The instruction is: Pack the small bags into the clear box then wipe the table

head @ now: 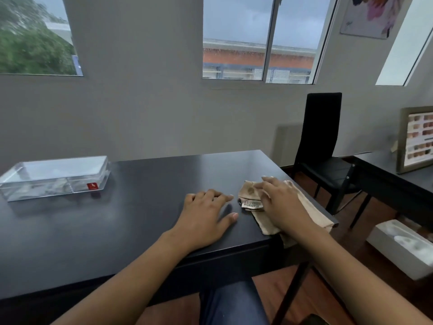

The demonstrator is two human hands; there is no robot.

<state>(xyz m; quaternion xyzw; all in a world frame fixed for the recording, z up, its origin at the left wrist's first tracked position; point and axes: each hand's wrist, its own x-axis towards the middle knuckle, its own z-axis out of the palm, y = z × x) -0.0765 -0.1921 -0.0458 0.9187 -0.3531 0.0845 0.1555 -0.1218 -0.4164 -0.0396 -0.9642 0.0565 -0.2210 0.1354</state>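
Observation:
A clear plastic box [55, 177] with a lid and a red label stands at the far left of the black table [140, 207]; small bags show faintly inside it. A beige cloth [262, 221] lies at the table's right edge, partly hanging over it. My right hand [281, 202] rests flat on the cloth, fingers spread. A small printed bag [251, 204] lies on the cloth beside that hand's thumb. My left hand [206, 214] lies palm down on the bare tabletop, just left of the cloth, holding nothing.
A black high-backed chair [321, 146] stands beyond the table's right corner. A second dark table [386, 174] with a framed picture [414, 139] is at the far right. A white box [403, 247] sits on the wooden floor to the right.

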